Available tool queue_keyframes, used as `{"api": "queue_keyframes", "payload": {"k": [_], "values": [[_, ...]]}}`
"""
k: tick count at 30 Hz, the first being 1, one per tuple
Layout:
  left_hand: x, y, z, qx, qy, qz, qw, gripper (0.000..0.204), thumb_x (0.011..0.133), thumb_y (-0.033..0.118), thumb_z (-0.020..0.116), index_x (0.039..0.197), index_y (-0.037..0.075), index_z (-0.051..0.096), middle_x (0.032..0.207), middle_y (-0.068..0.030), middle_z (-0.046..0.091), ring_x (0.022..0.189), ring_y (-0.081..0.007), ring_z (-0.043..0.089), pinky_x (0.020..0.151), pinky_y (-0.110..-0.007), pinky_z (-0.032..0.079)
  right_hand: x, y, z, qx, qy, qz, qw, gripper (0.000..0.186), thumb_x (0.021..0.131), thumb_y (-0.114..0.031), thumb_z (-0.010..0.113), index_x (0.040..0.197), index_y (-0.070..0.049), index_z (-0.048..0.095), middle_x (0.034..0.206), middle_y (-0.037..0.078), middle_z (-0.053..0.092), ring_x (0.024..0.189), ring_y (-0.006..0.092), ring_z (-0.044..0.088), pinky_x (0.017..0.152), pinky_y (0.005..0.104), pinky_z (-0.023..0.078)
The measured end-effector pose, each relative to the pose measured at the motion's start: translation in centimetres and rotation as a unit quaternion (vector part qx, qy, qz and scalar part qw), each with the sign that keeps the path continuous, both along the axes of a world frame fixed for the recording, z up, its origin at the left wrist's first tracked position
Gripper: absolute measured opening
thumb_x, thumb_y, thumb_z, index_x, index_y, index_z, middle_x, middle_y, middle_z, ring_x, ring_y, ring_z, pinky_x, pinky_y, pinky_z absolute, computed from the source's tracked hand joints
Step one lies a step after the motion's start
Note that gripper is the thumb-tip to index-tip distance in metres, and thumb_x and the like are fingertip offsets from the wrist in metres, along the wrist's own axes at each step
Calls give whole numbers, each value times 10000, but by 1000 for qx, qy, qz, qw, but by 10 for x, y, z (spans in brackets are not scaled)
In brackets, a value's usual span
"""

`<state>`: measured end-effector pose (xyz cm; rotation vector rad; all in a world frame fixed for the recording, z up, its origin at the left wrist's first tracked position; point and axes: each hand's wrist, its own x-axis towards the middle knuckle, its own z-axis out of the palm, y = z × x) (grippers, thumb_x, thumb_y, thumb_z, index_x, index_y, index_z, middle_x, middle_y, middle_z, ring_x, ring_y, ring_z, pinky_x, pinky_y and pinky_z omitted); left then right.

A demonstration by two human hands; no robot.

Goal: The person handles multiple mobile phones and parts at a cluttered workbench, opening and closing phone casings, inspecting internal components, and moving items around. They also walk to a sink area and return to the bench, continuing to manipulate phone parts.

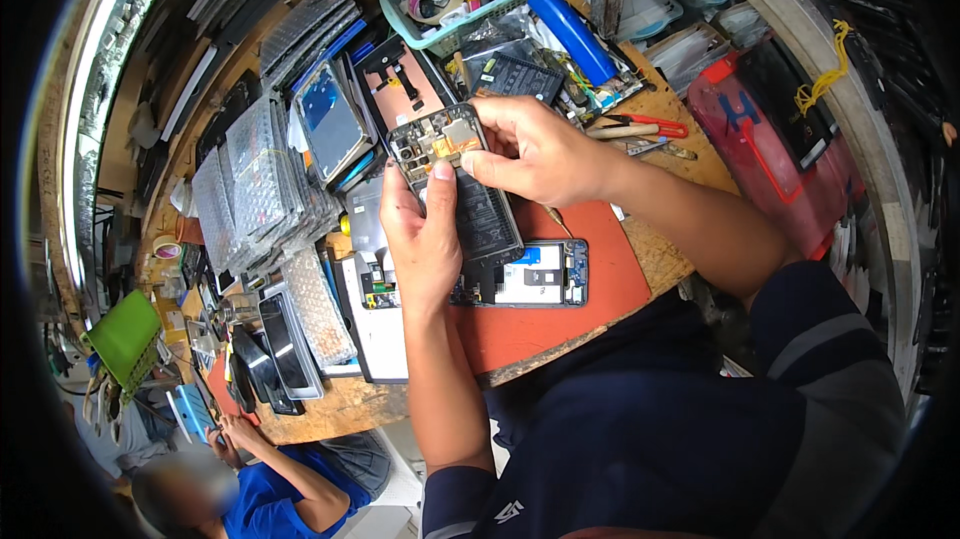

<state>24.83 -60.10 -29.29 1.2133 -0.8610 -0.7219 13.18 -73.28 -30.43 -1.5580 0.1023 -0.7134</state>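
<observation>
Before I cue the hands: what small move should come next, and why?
Probably a gentle right-thumb press beside the orange flex: the right hand has its thumb close by, while the left hand supports the opened phone.

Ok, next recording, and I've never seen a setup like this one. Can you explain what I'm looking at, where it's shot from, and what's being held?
There's no machine here, just a person's two bare hands. The one picture looks down from a fisheye camera worn on their head, which is why straight edges bend toward the rim.

The left hand and right hand together hold an opened phone, its inner parts showing.

Below it, a second opened phone lies on a reddish mat on a wooden bench. To the left is a stack of bubble-wrapped packets; beyond the hands are a pale green basket and a blue cylinder.

At lower left, a co-worker in a blue top sits by the bench.
</observation>
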Motion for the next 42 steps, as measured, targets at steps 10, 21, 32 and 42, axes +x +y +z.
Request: {"api": "queue_keyframes", "payload": {"k": [10, 21, 32, 42], "values": [[-2, 0, 4, 16, -23, 3, 1000, 303, 1047, 142, 590, 1296, -13, 514, 1189, -104, 657, 1045, -125, 624, 928, -278, 500, -5, -7, 4, 67, 7, 71, 995, 137, 927, -55, 674, 1050, 2, 654, 907, -23, 654, 816, 38, 559, 708, 238, 464], [2, 1, 6, 9, -48, 13, 999, 253, 1024, 107, 612, 1248, 5, 552, 1110, -68, 662, 998, -109, 597, 906, -276, 478, -1, -3, 9, 45, -10, 67, 997, 187, 934, -35, 626, 1113, 10, 653, 961, -10, 662, 858, 39, 558, 730, 241, 481], [5, 2, 5, -7, 13, -33, 999, 339, 1035, 183, 621, 1303, -9, 543, 1188, -100, 671, 1062, -140, 631, 951, -303, 499, -3, -1, 9, 58, -13, 63, 996, 97, 968, -72, 653, 1016, 11, 637, 924, 1, 647, 858, 46, 551, 744, 255, 481], [11, 2, 5, -9, 174, -12, 985, 273, 1055, 202, 579, 1258, 19, 575, 1056, -37, 669, 904, -97, 633, 802, -260, 526, -5, -9, 0, 64, 53, 20, 996, 109, 992, -129, 662, 982, -28, 623, 857, -49, 590, 739, 23, 529, 649, 208, 442]]}}
